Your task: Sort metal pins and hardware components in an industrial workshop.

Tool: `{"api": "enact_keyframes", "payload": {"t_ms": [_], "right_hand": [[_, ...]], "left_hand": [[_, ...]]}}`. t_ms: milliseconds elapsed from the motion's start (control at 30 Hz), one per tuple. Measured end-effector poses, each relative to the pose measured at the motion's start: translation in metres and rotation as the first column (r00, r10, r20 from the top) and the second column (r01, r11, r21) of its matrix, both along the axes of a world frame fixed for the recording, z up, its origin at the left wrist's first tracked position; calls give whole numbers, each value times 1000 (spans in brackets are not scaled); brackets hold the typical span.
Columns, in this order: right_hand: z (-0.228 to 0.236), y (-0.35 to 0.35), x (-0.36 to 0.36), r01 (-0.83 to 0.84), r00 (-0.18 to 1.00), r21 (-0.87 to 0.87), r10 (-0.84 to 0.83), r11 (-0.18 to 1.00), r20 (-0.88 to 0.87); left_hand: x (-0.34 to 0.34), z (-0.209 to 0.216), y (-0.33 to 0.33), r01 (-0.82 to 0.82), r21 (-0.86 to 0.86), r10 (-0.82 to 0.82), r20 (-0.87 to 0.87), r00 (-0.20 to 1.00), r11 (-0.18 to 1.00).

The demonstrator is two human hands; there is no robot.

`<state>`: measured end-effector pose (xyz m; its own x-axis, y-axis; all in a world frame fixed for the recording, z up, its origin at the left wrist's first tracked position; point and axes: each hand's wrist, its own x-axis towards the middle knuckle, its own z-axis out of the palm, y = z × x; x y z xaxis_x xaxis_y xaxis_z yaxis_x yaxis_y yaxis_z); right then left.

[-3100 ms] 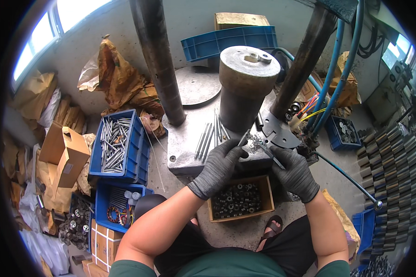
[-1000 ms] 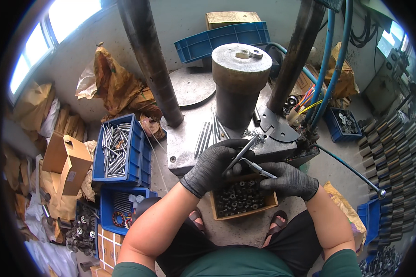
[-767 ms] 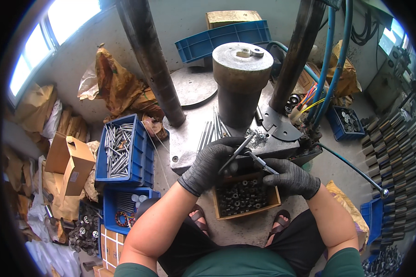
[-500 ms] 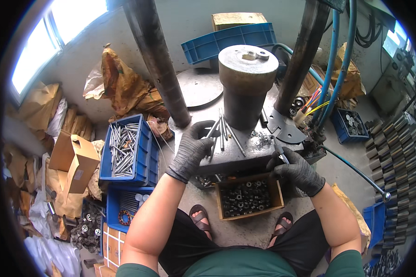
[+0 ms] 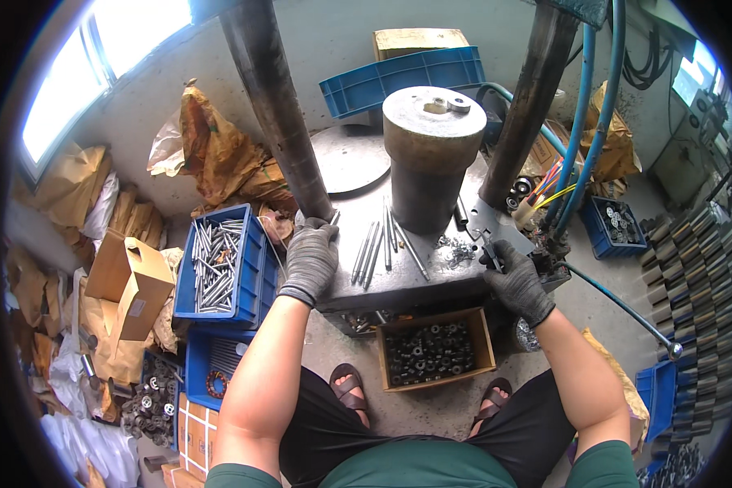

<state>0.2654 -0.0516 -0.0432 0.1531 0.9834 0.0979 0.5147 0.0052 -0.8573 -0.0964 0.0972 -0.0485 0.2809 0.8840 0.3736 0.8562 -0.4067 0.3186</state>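
Observation:
My left hand (image 5: pixel 311 259), in a grey knit glove, lies curled at the left edge of the metal press table (image 5: pixel 346 297), by the foot of the left column. A small silvery tip (image 5: pixel 335 217) shows just beyond its fingers; the rest is hidden. On the table to its right lie several slim steel rods (image 5: pixel 371 254), roughly side by side. My right hand (image 5: pixel 519 285), gloved alike, is closed at the table's right front edge around a slim dark metal piece (image 5: pixel 491 255). Metal shavings (image 5: pixel 458 250) lie between the rods and this hand.
A thick steel cylinder (image 5: pixel 431 154) stands mid-table between two columns (image 5: pixel 275 106). Below the front edge sits a wooden box (image 5: pixel 486 337) of small dark parts. A blue crate (image 5: pixel 240 305) of rods stands left; blue hoses (image 5: pixel 579 122) hang right.
My left hand has moved left, away from the rods, to the table's left edge. My right hand has shifted slightly up and right, still holding the slim metal piece.

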Motion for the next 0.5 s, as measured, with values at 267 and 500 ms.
{"api": "enact_keyframes", "payload": {"t_ms": [267, 500], "right_hand": [[0, 6, -8, -31, 943, 256, -57, 966, 328], [8, 2, -36, -401, 795, 248, 200, 882, 573]], "left_hand": [[13, 9, -7, 52, 24, -53, 67, 996, 998], [18, 17, -19, 57, -223, -41, 73, 996, 973]]}}
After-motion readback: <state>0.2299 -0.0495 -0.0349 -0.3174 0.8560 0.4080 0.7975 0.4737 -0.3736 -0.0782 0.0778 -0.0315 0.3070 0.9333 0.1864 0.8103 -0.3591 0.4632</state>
